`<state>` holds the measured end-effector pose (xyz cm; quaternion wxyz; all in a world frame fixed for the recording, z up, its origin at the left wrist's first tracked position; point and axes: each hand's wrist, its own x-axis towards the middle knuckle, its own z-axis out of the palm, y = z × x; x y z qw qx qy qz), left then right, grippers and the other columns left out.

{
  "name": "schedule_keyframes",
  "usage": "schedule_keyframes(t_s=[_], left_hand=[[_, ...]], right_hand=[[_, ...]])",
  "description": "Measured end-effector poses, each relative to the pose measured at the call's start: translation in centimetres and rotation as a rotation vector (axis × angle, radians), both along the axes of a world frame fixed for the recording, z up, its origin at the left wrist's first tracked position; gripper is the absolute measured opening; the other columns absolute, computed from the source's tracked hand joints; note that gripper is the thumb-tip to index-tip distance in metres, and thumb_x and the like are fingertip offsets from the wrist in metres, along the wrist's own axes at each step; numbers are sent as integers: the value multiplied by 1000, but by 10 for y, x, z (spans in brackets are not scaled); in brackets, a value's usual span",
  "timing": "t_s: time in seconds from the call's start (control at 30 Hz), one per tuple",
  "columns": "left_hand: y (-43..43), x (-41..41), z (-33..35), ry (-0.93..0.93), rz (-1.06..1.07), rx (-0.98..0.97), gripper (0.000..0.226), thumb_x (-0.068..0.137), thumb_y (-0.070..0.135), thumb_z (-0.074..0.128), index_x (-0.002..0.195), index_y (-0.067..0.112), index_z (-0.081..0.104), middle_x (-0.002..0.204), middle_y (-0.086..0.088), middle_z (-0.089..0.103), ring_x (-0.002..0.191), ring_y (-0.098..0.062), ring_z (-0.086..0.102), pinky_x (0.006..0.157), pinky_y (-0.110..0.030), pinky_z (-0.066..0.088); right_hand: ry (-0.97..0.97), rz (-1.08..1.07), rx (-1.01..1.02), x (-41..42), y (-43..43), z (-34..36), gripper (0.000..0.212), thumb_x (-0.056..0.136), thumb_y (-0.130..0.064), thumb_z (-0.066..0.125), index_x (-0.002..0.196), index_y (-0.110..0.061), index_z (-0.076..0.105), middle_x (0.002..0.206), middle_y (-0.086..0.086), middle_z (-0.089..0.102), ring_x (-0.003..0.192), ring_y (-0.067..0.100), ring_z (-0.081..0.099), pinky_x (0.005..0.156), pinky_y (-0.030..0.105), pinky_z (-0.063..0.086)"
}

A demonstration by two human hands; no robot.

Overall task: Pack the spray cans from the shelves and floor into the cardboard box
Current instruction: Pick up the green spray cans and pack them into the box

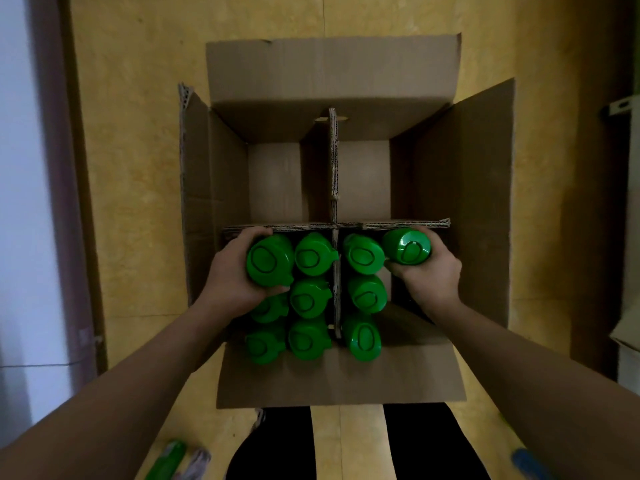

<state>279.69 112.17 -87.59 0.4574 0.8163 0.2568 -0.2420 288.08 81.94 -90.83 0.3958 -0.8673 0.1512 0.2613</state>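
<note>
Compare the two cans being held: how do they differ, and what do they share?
The left can, gripped by the left hand, stands nearly upright, cap up; the right can, gripped by the right hand, tilts, showing its side. The left can joins five cans left of the centre divider; the right can joins only three cans right of it. Both have green caps and sit by the cross divider.

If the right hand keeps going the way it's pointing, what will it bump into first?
Probably the cardboard cross divider just beyond the right hand and its green-capped spray can; depth is unclear.
</note>
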Motion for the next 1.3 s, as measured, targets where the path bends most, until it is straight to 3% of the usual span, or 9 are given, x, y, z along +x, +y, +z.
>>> schedule_keyframes(t_s=[0.3,0.43,0.57,0.73,0.87,1.03,1.2,1.3], left_hand=[[7,-3,-1,44,-79,-5,102,48,34,99,136,32,47,131,10,53,124,-14,51,106,-44,47],[-1,-9,8,46,5,-95,106,48,45,96,139,34,42,131,10,54,123,-13,53,104,-36,46],[-5,-18,13,1,25,-137,98,54,65,84,138,42,39,132,11,52,119,-10,55,97,-34,49],[-8,-18,16,40,350,-413,59,73,52,72,129,42,55,118,7,66,106,-18,68,89,-46,58],[-11,-10,11,93,450,-419,48,81,43,71,128,39,58,121,3,64,103,-18,69,81,-35,59],[-16,-3,-2,189,559,-380,41,95,31,64,134,37,54,125,1,60,107,-22,64,83,-38,56],[-19,0,-8,217,588,-323,41,97,29,63,136,36,54,128,-1,58,111,-26,62,93,-48,55],[-18,2,-8,238,566,-304,41,97,29,62,137,37,52,131,-2,56,110,-26,61,91,-49,56]], right_hand=[[-20,-28,16,-5,5,-1,75,65,-11,93,132,-21,61,108,-7,69,104,10,66,97,25,49],[-10,-19,22,-5,7,2,72,68,-12,91,132,-20,60,105,-11,67,101,6,63,92,10,45],[-30,3,24,-5,7,3,72,68,-13,92,132,-21,60,102,-15,66,102,6,64,99,24,47],[-43,2,32,-5,7,2,71,68,-13,92,131,-21,61,96,-24,62,101,7,65,98,25,48],[-51,4,42,-6,7,2,70,69,-13,91,131,-20,61,100,-16,65,101,7,65,94,20,47],[-28,19,54,-6,7,3,69,71,-14,90,133,-19,60,103,-13,67,102,8,66,96,24,50],[-29,37,50,-6,4,6,69,72,-12,89,134,-16,60,99,-18,64,96,3,63,83,-2,42],[-25,45,48,-7,1,7,69,72,-11,89,134,-14,59,101,-13,64,91,-1,61,77,-5,40]])
